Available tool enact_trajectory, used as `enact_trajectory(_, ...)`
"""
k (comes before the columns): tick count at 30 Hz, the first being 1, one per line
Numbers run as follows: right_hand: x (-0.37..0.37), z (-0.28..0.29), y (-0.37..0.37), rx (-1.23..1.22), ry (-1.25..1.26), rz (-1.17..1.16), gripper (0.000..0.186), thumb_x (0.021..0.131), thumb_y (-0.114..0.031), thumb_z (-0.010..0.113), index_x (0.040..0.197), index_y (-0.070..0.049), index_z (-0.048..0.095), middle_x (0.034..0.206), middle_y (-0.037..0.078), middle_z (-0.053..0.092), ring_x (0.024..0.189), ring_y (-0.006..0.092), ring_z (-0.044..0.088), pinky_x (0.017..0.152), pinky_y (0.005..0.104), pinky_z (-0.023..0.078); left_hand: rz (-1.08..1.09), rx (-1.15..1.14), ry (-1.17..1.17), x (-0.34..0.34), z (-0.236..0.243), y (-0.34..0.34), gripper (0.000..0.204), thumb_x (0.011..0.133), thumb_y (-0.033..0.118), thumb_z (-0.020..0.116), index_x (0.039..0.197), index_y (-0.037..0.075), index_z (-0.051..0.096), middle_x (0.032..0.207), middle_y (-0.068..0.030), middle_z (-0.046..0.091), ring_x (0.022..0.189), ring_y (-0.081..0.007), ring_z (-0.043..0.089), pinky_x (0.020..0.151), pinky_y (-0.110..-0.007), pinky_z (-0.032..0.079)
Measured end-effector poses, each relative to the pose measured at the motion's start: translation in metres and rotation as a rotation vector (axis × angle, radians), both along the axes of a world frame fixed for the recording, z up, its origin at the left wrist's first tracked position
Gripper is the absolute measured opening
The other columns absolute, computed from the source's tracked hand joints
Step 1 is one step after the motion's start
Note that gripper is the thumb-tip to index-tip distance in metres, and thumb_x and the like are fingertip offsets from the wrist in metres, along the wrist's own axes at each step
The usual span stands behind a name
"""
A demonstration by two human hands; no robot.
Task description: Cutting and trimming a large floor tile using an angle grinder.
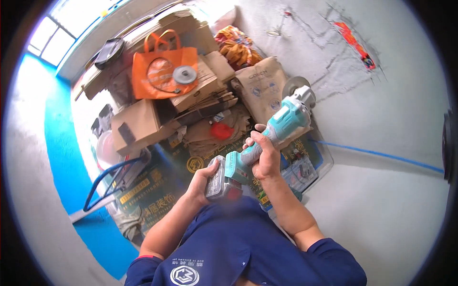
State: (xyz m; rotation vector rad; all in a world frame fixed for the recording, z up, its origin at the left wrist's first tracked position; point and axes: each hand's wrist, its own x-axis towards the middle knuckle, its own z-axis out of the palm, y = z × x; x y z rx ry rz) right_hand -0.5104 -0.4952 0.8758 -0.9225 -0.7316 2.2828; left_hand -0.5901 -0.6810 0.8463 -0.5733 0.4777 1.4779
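Two grips were clamped on one teal angle grinder (287, 118), which lay across the center of my view, tilted, its head toward 2 o'clock. My right grip (266, 158), at 4 o'clock, was closed around the slim body, fingers wrapped over it. My left grip (198, 183), at 7 o'clock, was closed on the battery pack (222, 185) at the rear end; I could not tell whether the pack was fully seated. The round disc (293, 86) was at the head end, beside the paper sack (257, 83) in my view. An orange bag (143, 78) stood at 11 o'clock, with a gray disc (184, 75) against it. Between 9 and 10 o'clock was a cardboard box (138, 123). A red recess (350, 40) marked the wall (381, 109) at 2 o'clock.
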Motion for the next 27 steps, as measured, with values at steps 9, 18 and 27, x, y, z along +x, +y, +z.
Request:
enact_trajectory(9,-0.012,0.024,-0.022,0.103,-0.064,0.432,0.037,0.086,-0.009,0.076,0.117,-0.002,0.057,0.087,0.004,0.061,0.073,0.0117,0.061,0.065,0.0283,0.051,0.197,-0.196,0.542,0.079,0.012,-0.04,0.049,0.109,0.035,0.049,0.145,0.002,0.043,0.133,-0.013,0.059,0.119,-0.0247,0.061,0.103,-0.04,0.05)
enact_trajectory(18,-0.018,0.038,-0.021,0.181,-0.015,0.301,0.039,0.088,-0.007,0.074,0.121,-0.003,0.053,0.088,0.006,0.062,0.072,0.0158,0.063,0.068,0.0328,0.054,0.267,-0.621,1.196,0.126,0.056,-0.037,0.096,0.083,0.031,0.086,0.15,-0.007,0.029,0.139,-0.0192,0.053,0.125,-0.0231,0.056,0.108,-0.036,0.044)
enact_trajectory(27,-0.022,0.148,-0.029,0.525,0.777,0.579,0.096,0.088,-0.022,0.083,0.16,-0.012,0.021,0.13,0.019,0.051,0.102,0.0274,0.066,0.094,0.0453,0.051,0.772,-0.397,1.327,0.073,0.151,-0.061,0.058,0.095,0.03,0.064,0.142,0.004,0.041,0.126,-0.0116,0.055,0.113,-0.0175,0.056,0.099,-0.032,0.048)
